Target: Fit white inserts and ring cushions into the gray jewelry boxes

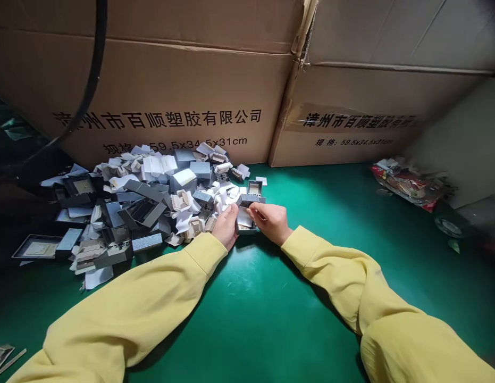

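Note:
Both of my hands meet at a small grey box [245, 213] lying open at the right edge of a heap of grey boxes and white inserts [143, 205]. My left hand [226, 226] has its fingers curled against the box's left side. My right hand [271, 221] pinches the box's right side, near its raised lid. Inside the box a pale lining shows. Both arms wear yellow sleeves and rest on the green table [271, 308].
Two large brown cardboard cartons [171, 85] [370, 106] with printed lettering stand behind the heap. A black cable [93, 69] curves down at the left. Crumpled red-and-white wrapping [407, 183] lies at the right. Paper scraps [2, 355] sit at the lower left.

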